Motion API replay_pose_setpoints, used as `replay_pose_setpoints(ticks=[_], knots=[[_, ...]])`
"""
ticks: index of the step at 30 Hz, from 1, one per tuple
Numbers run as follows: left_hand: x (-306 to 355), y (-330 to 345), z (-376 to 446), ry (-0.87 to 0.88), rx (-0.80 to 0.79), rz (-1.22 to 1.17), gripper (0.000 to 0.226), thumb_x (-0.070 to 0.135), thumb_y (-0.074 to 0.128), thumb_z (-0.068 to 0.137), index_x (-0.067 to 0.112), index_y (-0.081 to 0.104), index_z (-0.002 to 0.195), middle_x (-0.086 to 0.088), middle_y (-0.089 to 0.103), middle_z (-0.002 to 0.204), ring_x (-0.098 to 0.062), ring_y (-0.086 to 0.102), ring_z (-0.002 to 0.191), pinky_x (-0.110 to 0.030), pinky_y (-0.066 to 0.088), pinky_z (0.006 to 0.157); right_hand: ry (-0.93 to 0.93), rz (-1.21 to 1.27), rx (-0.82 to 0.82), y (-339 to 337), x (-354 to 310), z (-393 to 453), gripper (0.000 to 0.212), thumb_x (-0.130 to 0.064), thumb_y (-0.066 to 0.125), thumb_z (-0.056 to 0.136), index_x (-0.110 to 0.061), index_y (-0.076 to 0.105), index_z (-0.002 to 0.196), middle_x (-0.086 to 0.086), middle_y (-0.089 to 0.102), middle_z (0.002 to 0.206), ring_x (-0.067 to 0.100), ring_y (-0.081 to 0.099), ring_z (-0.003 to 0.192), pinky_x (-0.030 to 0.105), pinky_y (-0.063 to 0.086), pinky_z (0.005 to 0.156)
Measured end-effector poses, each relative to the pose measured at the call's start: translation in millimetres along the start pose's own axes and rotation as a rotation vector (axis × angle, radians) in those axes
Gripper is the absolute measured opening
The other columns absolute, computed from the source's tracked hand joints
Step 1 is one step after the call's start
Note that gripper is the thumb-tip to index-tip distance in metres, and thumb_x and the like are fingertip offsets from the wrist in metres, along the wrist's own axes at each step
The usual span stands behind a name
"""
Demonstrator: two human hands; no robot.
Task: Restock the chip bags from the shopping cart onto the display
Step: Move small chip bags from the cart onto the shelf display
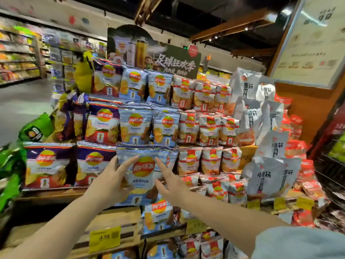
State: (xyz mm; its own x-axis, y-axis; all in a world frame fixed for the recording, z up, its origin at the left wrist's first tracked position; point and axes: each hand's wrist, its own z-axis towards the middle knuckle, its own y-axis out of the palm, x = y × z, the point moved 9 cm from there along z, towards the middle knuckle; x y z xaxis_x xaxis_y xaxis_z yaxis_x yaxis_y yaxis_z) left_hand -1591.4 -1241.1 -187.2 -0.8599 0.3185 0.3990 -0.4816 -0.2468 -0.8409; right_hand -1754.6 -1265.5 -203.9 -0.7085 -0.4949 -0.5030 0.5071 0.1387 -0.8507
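Observation:
A large light-blue chip bag (143, 176) stands upright on the third tier of the stepped wooden display (112, 217). My left hand (112, 181) holds its left edge, fingers spread over the front and thumb low on the bag. My right hand (170, 186) presses flat against its right side with straight fingers. Smaller light-blue bags (135, 126) fill the tiers above, and another one (158, 215) sits just below. The shopping cart is out of view.
Purple chip bags (48, 165) stand to the left, red-and-white bags (211, 159) to the right, white snack packs (270, 174) further right. Green bags (11, 174) sit at the far left. Yellow price tags (105, 238) hang on the shelf edges. An aisle (24, 101) opens behind left.

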Motion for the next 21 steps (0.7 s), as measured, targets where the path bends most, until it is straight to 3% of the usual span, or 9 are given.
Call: replay_pose_setpoints(ticks=[4, 6, 8, 10, 11, 13, 15, 19, 21], knots=[[-44.3, 14.1, -0.9, -0.049, -0.012, -0.05, 0.09, 0.028, 0.07, 0.084, 0.054, 0.004, 0.14, -0.009, 0.028, 0.125, -0.031, 0.047, 0.109, -0.036, 0.048, 0.08, 0.074, 0.01, -0.035, 40.3, -3.3, 28.9, 0.067, -0.03, 0.04, 0.101, -0.046, -0.006, 0.147, 0.003, 0.033, 0.151, 0.034, 0.061, 0.084, 0.045, 0.05, 0.074], [-67.3, 21.4, 1.4, -0.045, -0.029, -0.073, 0.091, 0.028, 0.071, 0.084, 0.053, 0.006, 0.142, -0.008, 0.03, 0.119, -0.033, 0.049, 0.103, -0.038, 0.049, 0.076, 0.073, 0.02, -0.027, 57.0, -6.7, 43.2, 0.066, -0.029, 0.039, 0.102, -0.046, -0.006, 0.146, -0.004, 0.024, 0.155, 0.026, 0.06, 0.078, 0.035, 0.05, 0.068], [-91.7, 31.4, 7.0, -0.075, -0.072, -0.083, 0.088, 0.028, 0.069, 0.085, 0.052, 0.007, 0.143, -0.014, 0.029, 0.13, -0.035, 0.052, 0.105, -0.038, 0.048, 0.076, 0.083, 0.024, -0.014, 72.2, -8.4, 57.0, 0.064, -0.028, 0.039, 0.102, -0.048, -0.006, 0.143, -0.005, 0.021, 0.156, 0.023, 0.057, 0.07, 0.03, 0.045, 0.061], [-113.5, 42.8, 14.4, -0.129, -0.12, -0.088, 0.085, 0.029, 0.067, 0.087, 0.05, 0.008, 0.144, -0.02, 0.017, 0.148, -0.036, 0.054, 0.111, -0.037, 0.048, 0.079, 0.131, 0.028, -0.012, 91.6, -2.8, 69.7, 0.064, -0.029, 0.039, 0.102, -0.047, -0.005, 0.145, -0.005, 0.02, 0.156, 0.033, 0.061, 0.086, 0.04, 0.05, 0.067], [-122.4, 49.7, 17.2, -0.156, -0.147, -0.091, 0.084, 0.029, 0.065, 0.088, 0.05, 0.007, 0.145, -0.02, 0.012, 0.151, -0.035, 0.054, 0.112, -0.037, 0.048, 0.081, 0.168, 0.024, -0.013, 102.5, 2.0, 75.5, 0.064, -0.029, 0.039, 0.102, -0.047, -0.004, 0.146, -0.007, 0.025, 0.153, 0.035, 0.06, 0.09, 0.043, 0.05, 0.068], [-137.1, 68.3, 21.5, -0.187, -0.207, -0.112, 0.08, 0.031, 0.061, 0.09, 0.048, 0.006, 0.145, -0.021, 0.011, 0.152, -0.034, 0.054, 0.113, -0.036, 0.047, 0.083, 0.269, 0.041, -0.024, 127.9, 18.1, 84.9, 0.065, -0.029, 0.038, 0.102, -0.054, -0.006, 0.143, -0.02, 0.041, 0.125, 0.028, 0.057, 0.069, 0.039, 0.045, 0.057], [-151.1, 86.8, 26.9, -0.193, -0.245, -0.163, 0.076, 0.032, 0.059, 0.092, 0.046, 0.007, 0.146, -0.02, 0.014, 0.151, -0.031, 0.059, 0.102, -0.034, 0.049, 0.079, 0.365, 0.086, -0.041, 149.9, 32.9, 92.9, 0.066, -0.027, 0.037, 0.102, -0.054, -0.006, 0.144, -0.028, 0.033, 0.095, 0.019, 0.042, 0.053, 0.036, 0.038, 0.052], [-182.5, 122.4, 33.0, -0.231, -0.308, -0.242, 0.074, 0.033, 0.057, 0.093, 0.046, 0.007, 0.146, -0.021, 0.006, 0.154, -0.028, 0.063, 0.086, -0.032, 0.049, 0.07, 0.467, 0.068, -0.07, 179.3, 54.9, 104.6, 0.072, -0.018, 0.041, 0.102, -0.046, -0.01, 0.144, 0.0, 0.04, 0.145, -0.013, 0.037, 0.075, 0.011, 0.035, 0.072], [-196.2, 138.3, 32.1, -0.262, -0.333, -0.295, 0.075, 0.03, 0.058, 0.093, 0.047, 0.008, 0.146, -0.021, 0.004, 0.154, -0.031, 0.062, 0.1, -0.034, 0.05, 0.075, 0.515, 0.067, -0.143, 193.2, 60.9, 108.2, 0.072, -0.019, 0.041, 0.102, -0.046, -0.009, 0.147, 0.007, 0.046, 0.14, -0.006, 0.041, 0.062, 0.014, 0.038, 0.062]])
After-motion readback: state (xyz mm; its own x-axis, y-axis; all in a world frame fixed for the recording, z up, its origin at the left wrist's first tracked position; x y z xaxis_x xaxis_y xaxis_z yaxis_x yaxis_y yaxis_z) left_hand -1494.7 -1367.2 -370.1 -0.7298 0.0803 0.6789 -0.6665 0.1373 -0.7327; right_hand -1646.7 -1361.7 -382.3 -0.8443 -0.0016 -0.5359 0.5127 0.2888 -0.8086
